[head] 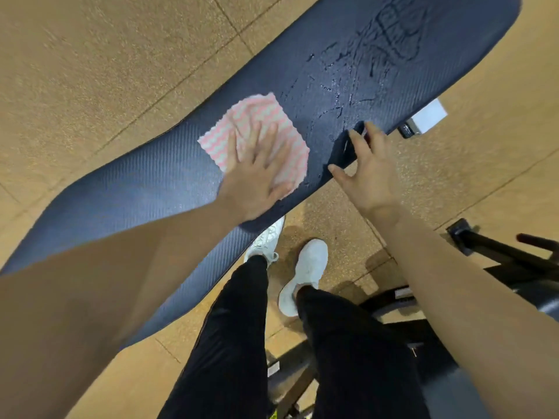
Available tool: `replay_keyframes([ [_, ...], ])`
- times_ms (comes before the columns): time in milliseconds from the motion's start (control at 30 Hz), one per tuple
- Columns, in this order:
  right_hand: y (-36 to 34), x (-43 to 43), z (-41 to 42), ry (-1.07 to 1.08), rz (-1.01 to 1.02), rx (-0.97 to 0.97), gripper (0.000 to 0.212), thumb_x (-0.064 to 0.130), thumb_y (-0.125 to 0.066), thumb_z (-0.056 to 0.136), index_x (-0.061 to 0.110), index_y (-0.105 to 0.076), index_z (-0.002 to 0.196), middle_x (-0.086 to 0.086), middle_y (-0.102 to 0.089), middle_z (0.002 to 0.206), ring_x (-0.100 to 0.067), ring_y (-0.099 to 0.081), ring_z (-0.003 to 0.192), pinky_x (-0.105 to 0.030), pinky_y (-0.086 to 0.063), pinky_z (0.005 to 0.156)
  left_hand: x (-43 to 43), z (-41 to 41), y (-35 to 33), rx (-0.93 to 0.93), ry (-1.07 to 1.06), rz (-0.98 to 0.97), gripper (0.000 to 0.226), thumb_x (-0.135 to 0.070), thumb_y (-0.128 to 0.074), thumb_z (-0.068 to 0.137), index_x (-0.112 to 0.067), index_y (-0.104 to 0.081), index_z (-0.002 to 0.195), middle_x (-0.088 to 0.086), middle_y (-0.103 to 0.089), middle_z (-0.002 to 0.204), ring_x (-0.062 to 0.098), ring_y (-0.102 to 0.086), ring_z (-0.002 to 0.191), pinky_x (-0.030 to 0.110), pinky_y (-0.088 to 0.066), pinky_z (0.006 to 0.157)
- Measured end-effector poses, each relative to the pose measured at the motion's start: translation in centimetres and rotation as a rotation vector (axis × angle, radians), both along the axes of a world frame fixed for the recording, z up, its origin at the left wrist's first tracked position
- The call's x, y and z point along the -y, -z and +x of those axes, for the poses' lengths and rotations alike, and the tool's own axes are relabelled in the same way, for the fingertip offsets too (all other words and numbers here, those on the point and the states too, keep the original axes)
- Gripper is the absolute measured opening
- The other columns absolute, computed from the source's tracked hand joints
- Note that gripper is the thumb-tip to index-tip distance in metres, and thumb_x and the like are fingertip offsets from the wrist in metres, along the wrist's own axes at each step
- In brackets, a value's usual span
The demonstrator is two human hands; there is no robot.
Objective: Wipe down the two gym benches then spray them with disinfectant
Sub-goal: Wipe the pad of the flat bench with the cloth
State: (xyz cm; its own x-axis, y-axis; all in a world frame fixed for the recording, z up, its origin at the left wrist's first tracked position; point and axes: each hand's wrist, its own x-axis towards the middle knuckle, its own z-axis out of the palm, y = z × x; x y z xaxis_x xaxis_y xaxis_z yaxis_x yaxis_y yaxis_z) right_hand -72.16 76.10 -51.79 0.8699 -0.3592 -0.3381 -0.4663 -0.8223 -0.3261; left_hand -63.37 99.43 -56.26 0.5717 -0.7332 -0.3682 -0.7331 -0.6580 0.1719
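Dark bench pad (pixel 136 189) bears left hand (pixel 257 176) flat on pink cloth (pixel 257 128).

We see a tan speckled rubber floor (pixel 106 71) laid in large tiles with dark seams between them. Two white sneakers (pixel 305 276) stand on it, below black trousers (pixel 236 343). At lower right sits dark gym equipment (pixel 499 261) with a black metal frame, partly cut off by the edge of view. A small white block (pixel 431 114) shows near the right, just above the floor.
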Motion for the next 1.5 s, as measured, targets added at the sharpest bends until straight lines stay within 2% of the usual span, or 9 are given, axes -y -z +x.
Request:
replay_keyframes([
  [167,0.5,3.5,2.5,-0.053,-0.046,-0.066,0.083,0.052,-0.069,0.090,0.020,-0.033,0.158,-0.008,-0.014,0.169,-0.033,-0.010,0.156,-0.046,-0.016,0.124,1.0,-5.4,0.7,0.007,0.048,0.016,0.077,-0.065,-0.026,0.104,-0.025,0.000,0.165,0.013,0.010,0.171,0.042,0.011,0.156,0.072,-0.001,0.119],
  [300,0.9,4.4,2.8,-0.108,-0.071,-0.059,0.086,0.059,-0.068,0.087,0.019,-0.037,0.156,-0.010,-0.024,0.167,-0.033,-0.015,0.155,-0.048,-0.019,0.124,1.6,-4.0,0.6,0.020,-0.002,-0.032,0.078,-0.070,-0.027,0.101,-0.029,-0.006,0.165,0.016,0.002,0.171,0.048,0.004,0.155,0.072,-0.007,0.119],
  [433,1.1,5.0,2.9,-0.159,-0.129,-0.078,0.088,0.067,-0.062,0.086,0.021,-0.037,0.156,-0.009,-0.028,0.165,-0.032,-0.019,0.154,-0.048,-0.024,0.122,4.6,1.7,0.6,0.045,-0.404,0.041,0.082,-0.075,-0.022,0.098,-0.031,-0.004,0.164,0.025,0.002,0.169,0.059,0.002,0.151,0.077,0.001,0.116],
  [567,1.3,5.7,3.0,-0.214,-0.149,-0.084,0.088,0.072,-0.059,0.085,0.023,-0.038,0.155,-0.008,-0.031,0.163,-0.031,-0.022,0.152,-0.047,-0.027,0.121,7.0,8.3,0.5,0.017,-0.667,0.036,0.082,-0.078,-0.016,0.096,-0.033,0.001,0.163,0.021,0.003,0.170,0.055,0.004,0.152,0.081,0.000,0.112],
  [867,1.7,7.2,2.9,-0.287,-0.122,-0.029,0.079,0.064,-0.063,0.087,0.021,-0.045,0.151,-0.007,-0.038,0.160,-0.029,-0.029,0.149,-0.051,-0.038,0.114,8.8,2.3,0.3,0.038,-0.317,0.062,0.081,-0.071,-0.023,0.099,-0.029,0.004,0.164,0.017,0.006,0.171,0.049,0.004,0.155,0.078,-0.008,0.114],
  [1033,2.1,8.9,2.2,-0.305,0.006,0.053,0.067,0.045,-0.071,0.085,0.018,-0.055,0.144,-0.005,-0.043,0.157,-0.027,-0.032,0.148,-0.050,-0.039,0.114,10.6,-4.8,0.4,0.024,-0.074,0.002,0.080,-0.074,-0.027,0.099,-0.035,-0.004,0.164,0.011,0.003,0.172,0.049,-0.015,0.153,0.078,-0.004,0.115],
  [1267,1.8,12.2,1.7,-0.292,0.142,0.139,0.054,0.031,-0.074,0.089,0.007,-0.061,0.136,-0.010,-0.049,0.151,-0.029,-0.046,0.135,-0.045,-0.043,0.111,11.5,-0.5,0.4,0.027,-0.147,-0.049,0.067,-0.070,-0.018,0.100,-0.046,-0.006,0.161,0.006,0.008,0.173,0.050,-0.004,0.154,0.074,0.002,0.118],
  [1400,1.6,14.5,3.0,-0.182,0.051,0.139,0.058,0.044,-0.074,0.087,0.011,-0.063,0.133,-0.007,-0.052,0.147,-0.029,-0.047,0.131,-0.047,-0.042,0.110,13.4,6.7,0.6,0.012,-0.436,-0.006,0.089,-0.084,-0.025,0.088,-0.042,-0.002,0.162,0.014,0.011,0.171,0.052,0.006,0.154,0.075,0.000,0.117],
  [1500,1.5,16.3,4.4,-0.105,-0.001,0.082,0.077,0.054,-0.074,0.083,0.016,-0.051,0.146,-0.007,-0.038,0.159,-0.030,-0.032,0.146,-0.048,-0.032,0.119,14.3,11.4,-0.1,0.045,-0.476,0.031,0.106,-0.096,-0.020,0.078,-0.037,0.004,0.162,0.014,0.013,0.171,0.052,0.009,0.153,0.076,0.002,0.116],
])
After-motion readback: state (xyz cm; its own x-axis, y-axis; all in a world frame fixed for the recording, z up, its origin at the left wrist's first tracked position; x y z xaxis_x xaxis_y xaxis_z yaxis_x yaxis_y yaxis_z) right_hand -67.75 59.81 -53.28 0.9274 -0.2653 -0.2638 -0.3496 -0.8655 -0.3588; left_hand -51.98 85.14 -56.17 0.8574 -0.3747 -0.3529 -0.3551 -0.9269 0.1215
